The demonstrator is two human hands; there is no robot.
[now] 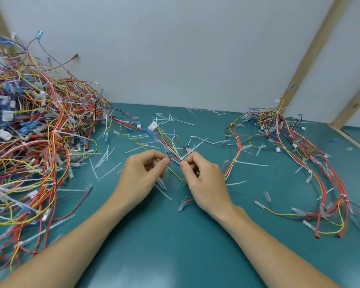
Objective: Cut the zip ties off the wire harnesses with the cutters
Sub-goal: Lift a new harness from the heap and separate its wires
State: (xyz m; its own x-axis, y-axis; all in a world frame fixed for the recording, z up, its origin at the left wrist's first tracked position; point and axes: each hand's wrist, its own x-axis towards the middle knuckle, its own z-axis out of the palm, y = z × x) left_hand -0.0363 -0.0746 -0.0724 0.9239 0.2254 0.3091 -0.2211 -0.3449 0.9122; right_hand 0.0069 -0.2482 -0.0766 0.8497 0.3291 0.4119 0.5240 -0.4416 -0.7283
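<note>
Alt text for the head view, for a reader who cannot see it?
Two bare hands, left hand and right hand, pinch a small wire harness at a white zip tie over a teal table. A big harness pile lies left, a smaller pile right; no cutters visible.

There was a single view, taken from a wide-angle camera worn on the person's head. It looked forward and steeply down onto the teal surface point(175, 246), close enough that both forearms ran in from the bottom corners and met near the middle of the frame, where the left hand point(142, 175) and the right hand point(204, 179) sat. The wide lens bent the far edge of the surface into a curve and splayed the wooden posts point(312, 53) outward at the sides. The pale wall point(175, 48) filled the upper half. With only one camera, no part of the scene was shared between views.
</note>
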